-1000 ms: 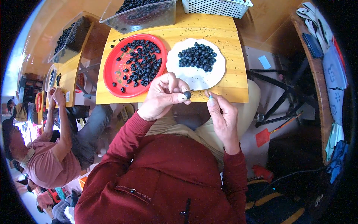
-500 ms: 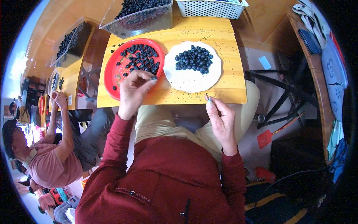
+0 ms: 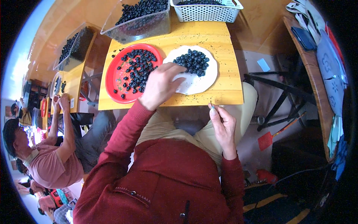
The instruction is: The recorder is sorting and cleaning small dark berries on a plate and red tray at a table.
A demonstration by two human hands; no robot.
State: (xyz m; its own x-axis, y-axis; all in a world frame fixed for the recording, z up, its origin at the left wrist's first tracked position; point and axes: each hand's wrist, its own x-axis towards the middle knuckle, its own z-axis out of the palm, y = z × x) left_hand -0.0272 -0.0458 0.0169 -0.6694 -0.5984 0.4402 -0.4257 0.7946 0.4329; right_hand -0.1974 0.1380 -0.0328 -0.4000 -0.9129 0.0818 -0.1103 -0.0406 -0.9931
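Observation:
My left hand point(image 3: 162, 85) is over the left part of a white plate point(image 3: 199, 84), its thumb and fingers apart and nothing seen between them. A cluster of blueberries point(image 3: 194, 61) lies on the far half of that plate, just beyond my fingertips. To the left, a red round plate point(image 3: 111, 83) holds many loose blueberries point(image 3: 136, 69); my left wrist covers part of its right rim. At the table's front edge, my right hand point(image 3: 223, 123) is closed in a pinch. A small thin tip shows at its fingertips, too small to name.
A clear plastic bin point(image 3: 149, 28) of blueberries and a white perforated basket point(image 3: 205, 14) stand at the far side of the wooden table point(image 3: 223, 86). Small dark crumbs dot the tabletop. Leftward, a person point(image 3: 56, 160) works at another table. A red fly swatter point(image 3: 265, 141) is at right.
My left hand has moved from the red plate rightward to the white plate, and its pinch on a blueberry has parted. My right hand stays closed near the table edge, slightly lower.

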